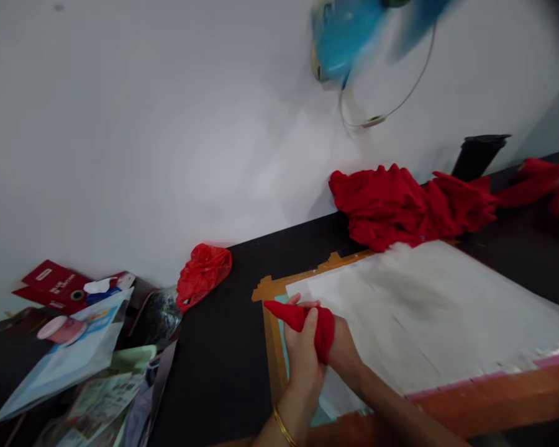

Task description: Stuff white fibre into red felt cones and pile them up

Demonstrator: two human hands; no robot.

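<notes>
A pale wall (168,124) rises behind the black desk (214,354). Over the left end of the white sheet (447,310), the left hand (302,351) is closed around a pointed red cloth (323,332). The right hand (340,344) meets its wider end, fingers mostly hidden, grip unclear. A red pile (400,205) lies at the sheet's far edge.

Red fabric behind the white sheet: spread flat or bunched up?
Bunched up: the red fabric sits in a raised, crumpled heap with many creases.

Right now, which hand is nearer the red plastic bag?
Left: the left hand grips red fabric, right of the red plastic bag; the right hand is farther right, at the same fabric.
</notes>
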